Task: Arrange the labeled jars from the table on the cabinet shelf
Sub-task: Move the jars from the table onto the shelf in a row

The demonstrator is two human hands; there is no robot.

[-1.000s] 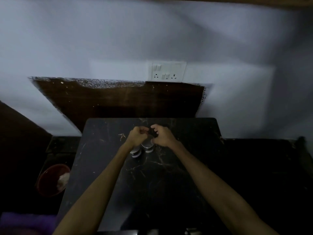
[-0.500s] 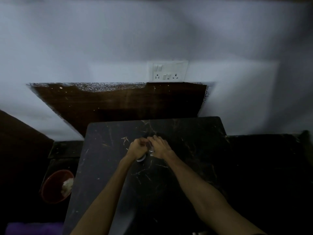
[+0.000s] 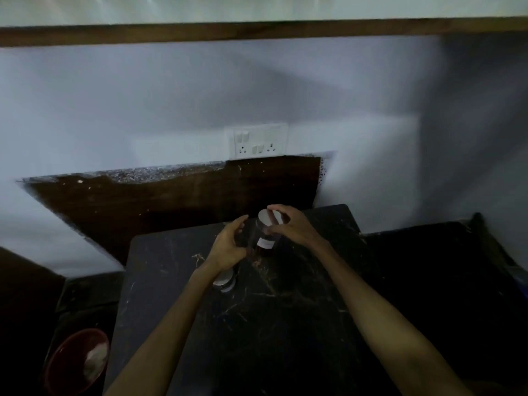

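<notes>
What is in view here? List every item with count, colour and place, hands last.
jar: one, dark with a pale lid and white label, held tilted above the table.
second jar: one, pale lid, on the table under the left wrist.
table: one, black, scratched, centre.
bowl: one, red, low at left.
socket plate: one, white, on the wall.
shelf edge: one, brown, across the top.
left hand: open, beside the jar.
right hand: fingers gripping the jar.

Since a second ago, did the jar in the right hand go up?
Yes. The jar in the right hand rose off the table, toward the wall socket.
</notes>
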